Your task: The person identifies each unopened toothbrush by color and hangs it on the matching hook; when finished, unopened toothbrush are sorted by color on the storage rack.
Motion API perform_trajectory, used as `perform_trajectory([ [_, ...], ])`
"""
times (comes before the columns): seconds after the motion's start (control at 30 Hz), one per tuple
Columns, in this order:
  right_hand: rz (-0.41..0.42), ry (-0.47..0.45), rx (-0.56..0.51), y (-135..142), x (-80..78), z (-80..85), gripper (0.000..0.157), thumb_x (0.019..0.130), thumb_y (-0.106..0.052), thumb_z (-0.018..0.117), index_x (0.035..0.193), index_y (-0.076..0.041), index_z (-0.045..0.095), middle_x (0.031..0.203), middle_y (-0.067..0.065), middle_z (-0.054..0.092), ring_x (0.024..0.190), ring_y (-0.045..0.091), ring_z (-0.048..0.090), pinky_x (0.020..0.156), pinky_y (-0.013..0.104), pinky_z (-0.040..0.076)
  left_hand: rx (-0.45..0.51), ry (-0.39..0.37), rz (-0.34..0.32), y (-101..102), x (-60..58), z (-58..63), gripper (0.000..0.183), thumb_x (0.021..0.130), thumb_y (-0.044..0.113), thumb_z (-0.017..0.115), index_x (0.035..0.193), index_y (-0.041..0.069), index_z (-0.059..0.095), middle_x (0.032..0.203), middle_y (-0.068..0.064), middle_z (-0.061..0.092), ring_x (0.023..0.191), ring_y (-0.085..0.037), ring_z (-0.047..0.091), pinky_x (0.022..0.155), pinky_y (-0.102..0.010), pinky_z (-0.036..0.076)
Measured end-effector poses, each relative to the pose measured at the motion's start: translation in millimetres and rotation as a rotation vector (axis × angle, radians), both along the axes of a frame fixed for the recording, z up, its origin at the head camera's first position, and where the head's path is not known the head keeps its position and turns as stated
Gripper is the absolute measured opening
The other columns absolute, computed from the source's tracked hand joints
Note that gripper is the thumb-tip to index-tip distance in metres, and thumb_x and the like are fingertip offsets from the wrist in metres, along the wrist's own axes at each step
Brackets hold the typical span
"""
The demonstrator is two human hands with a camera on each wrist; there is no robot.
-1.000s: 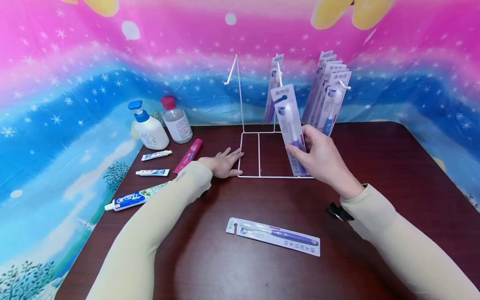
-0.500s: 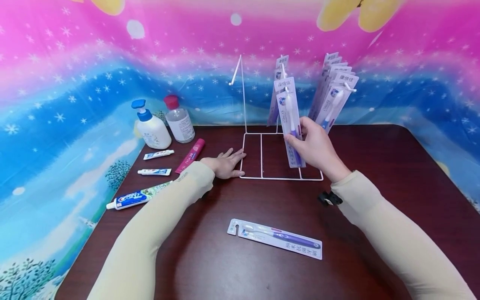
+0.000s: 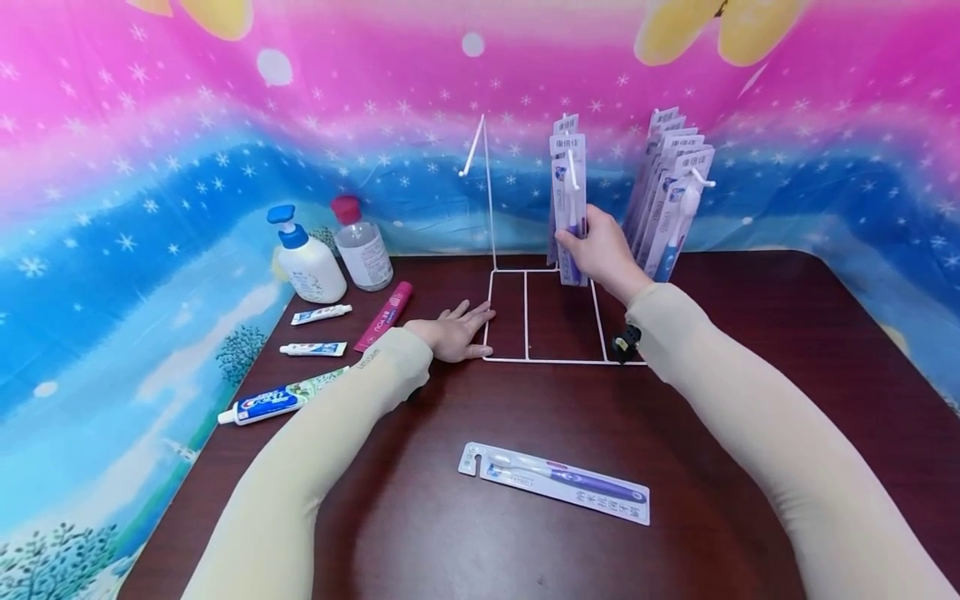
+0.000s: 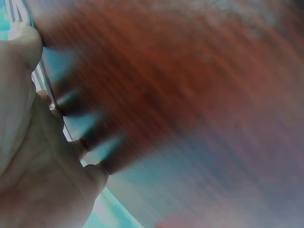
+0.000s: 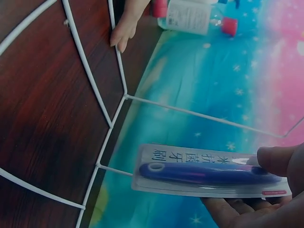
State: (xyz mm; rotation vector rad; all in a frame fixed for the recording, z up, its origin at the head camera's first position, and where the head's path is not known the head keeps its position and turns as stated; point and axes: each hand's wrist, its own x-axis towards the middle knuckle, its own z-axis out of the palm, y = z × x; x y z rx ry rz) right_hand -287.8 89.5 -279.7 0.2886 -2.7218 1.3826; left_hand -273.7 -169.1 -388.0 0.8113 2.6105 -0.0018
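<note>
My right hand [image 3: 606, 250] grips a packaged purple toothbrush [image 3: 570, 258] by its lower part, thumb in front and fingers behind, as the right wrist view also shows. The pack stands upright at the middle hook of a white wire rack [image 3: 526, 317], its top overlapping the hook and another hanging pack behind it. My left hand [image 3: 453, 332] lies flat with fingers spread, its fingertips and thumb at the left side of the rack's base. On the table in front lies a second packaged purple toothbrush [image 3: 555, 483].
Several toothbrush packs [image 3: 678, 200] hang on the rack's right hook; the left hook [image 3: 471, 150] is bare. To the left stand a pump bottle [image 3: 311, 267] and a red-capped clear bottle [image 3: 363, 254]. Near them lie a pink tube [image 3: 386, 315], two small tubes and a larger toothpaste tube [image 3: 270, 402].
My right hand has carried the toothbrush pack back and slightly left, onto the line of the middle hook. The left hand keeps its place on the rack's base.
</note>
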Motion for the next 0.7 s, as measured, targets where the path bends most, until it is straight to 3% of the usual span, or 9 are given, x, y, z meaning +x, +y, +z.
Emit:
perform_trajectory([
  [0.2,-0.013,0.021,0.004,-4,-13.8,-0.6,0.047,0.093,-0.024,0.055,0.134,-0.006,0.043,0.129,0.014,0.052,0.109,0.028,0.055,0.089,0.042,0.045,-0.008,0.005,-0.005,0,0.0,0.8,0.078,0.091,0.057,0.038,0.149,0.015,0.007,0.154,-0.004,-0.001,0.138,-0.035,-0.002,0.107,-0.051,0.012],
  [0.43,-0.007,0.002,0.007,-2,-14.5,0.5,0.050,0.092,-0.025,0.056,0.135,-0.006,0.042,0.130,0.014,0.051,0.109,0.027,0.055,0.088,0.041,0.045,0.006,0.007,-0.008,0,0.2,1.2,0.078,0.090,0.058,0.039,0.149,0.015,0.008,0.154,-0.004,0.000,0.138,-0.035,-0.002,0.107,-0.051,0.011],
  [0.57,-0.010,-0.071,0.027,3,-6.6,2.9,0.065,0.089,-0.034,0.059,0.142,-0.010,0.030,0.129,0.013,0.048,0.109,0.026,0.053,0.086,0.043,0.045,0.004,0.005,-0.005,0,-0.7,-0.3,0.078,0.091,0.057,0.039,0.149,0.015,0.008,0.154,-0.005,0.000,0.138,-0.035,-0.001,0.107,-0.052,0.012],
  [0.7,-0.005,-0.081,0.132,11,12.5,2.0,0.090,0.084,-0.047,0.060,0.148,-0.014,0.007,0.133,0.014,0.041,0.118,0.028,0.044,0.095,0.046,0.037,-0.002,0.002,0.003,0,-1.7,-0.5,0.078,0.091,0.056,0.040,0.149,0.015,0.008,0.154,-0.005,0.000,0.138,-0.035,-0.001,0.107,-0.052,0.011],
])
